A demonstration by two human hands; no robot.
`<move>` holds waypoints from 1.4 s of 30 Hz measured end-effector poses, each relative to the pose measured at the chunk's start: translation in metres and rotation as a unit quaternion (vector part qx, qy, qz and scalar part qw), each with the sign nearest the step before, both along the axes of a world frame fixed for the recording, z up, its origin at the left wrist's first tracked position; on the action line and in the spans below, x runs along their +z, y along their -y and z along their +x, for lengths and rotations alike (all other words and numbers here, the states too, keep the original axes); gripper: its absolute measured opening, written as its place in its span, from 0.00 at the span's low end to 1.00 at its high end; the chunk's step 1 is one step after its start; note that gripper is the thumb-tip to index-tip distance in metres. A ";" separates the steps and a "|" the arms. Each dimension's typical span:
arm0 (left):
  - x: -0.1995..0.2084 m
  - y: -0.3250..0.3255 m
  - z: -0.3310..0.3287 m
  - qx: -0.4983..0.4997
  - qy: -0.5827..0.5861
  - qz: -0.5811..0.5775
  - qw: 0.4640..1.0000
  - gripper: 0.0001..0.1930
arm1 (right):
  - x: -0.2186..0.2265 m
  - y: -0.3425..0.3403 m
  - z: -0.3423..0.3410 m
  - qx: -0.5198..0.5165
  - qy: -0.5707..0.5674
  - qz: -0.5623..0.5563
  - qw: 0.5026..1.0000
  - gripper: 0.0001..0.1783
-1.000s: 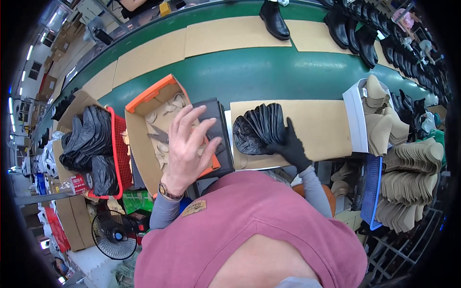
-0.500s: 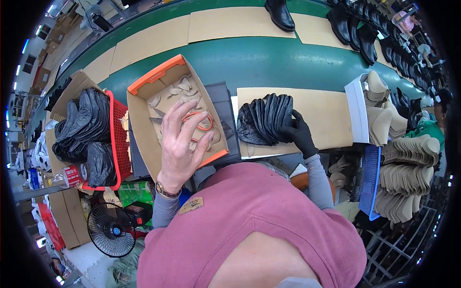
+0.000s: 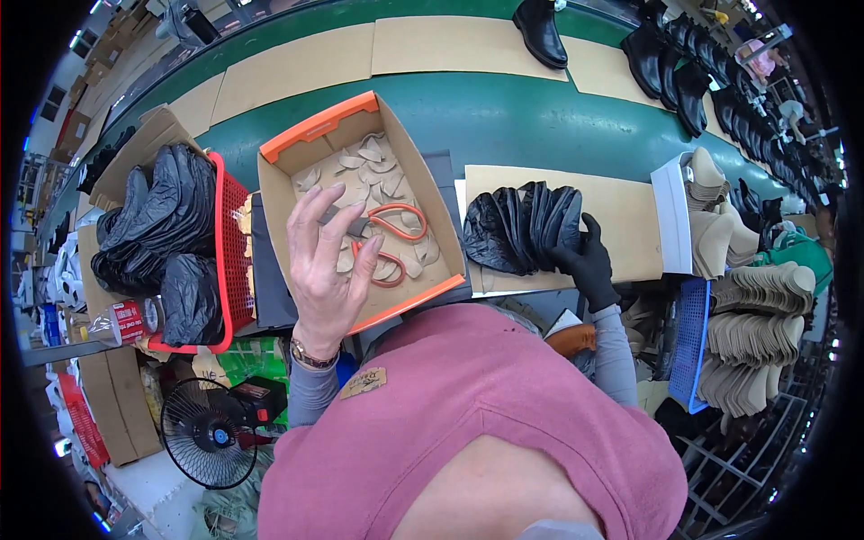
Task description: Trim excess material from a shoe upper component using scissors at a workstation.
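Observation:
My bare left hand (image 3: 322,274), a watch at its wrist, hovers over an open cardboard box (image 3: 274,193) with orange ends. Its fingers are spread and bent, holding nothing I can see. Orange-handled scissors (image 3: 402,222) lie in the box among beige curved scraps (image 3: 382,155); the fingers partly hide their blades. At the right, my right hand (image 3: 592,270) wears a black glove. Its thumb and fingers close around the right end of a row of thin, dark pieces in black plastic (image 3: 517,229). This row leans on a cardboard sheet (image 3: 630,225).
A red basket (image 3: 236,261) of black-wrapped pieces stands left, above a small fan (image 3: 211,435). A white box (image 3: 672,220) and blue basket (image 3: 688,346) with beige insole-shaped pieces (image 3: 754,337) stand right. Black shoes (image 3: 540,34) sit along the green belt (image 3: 450,108).
The view has shifted slightly, so the box and row appear farther right. My left hand has moved toward the box's left side, uncovering more of the scissors. My right hand stays at the row's end.

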State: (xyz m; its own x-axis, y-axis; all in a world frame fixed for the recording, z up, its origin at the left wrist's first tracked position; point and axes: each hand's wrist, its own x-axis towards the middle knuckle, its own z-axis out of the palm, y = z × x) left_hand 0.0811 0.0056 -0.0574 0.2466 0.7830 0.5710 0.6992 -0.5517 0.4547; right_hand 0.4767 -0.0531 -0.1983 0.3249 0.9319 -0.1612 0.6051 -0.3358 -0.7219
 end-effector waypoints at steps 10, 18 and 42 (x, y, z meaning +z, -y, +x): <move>0.013 -0.007 -0.002 -0.040 -0.016 0.105 0.994 0.24 | 0.134 -0.037 -0.054 -0.005 -0.180 0.090 0.980 0.34; 0.026 -0.015 -0.008 -0.139 0.066 0.042 0.987 0.17 | 0.202 -0.091 -0.172 0.322 -0.348 0.004 0.881 0.38; -0.004 0.005 -0.064 0.012 0.161 -0.055 0.985 0.37 | 0.181 -0.115 -0.265 0.346 -0.116 0.360 0.859 0.11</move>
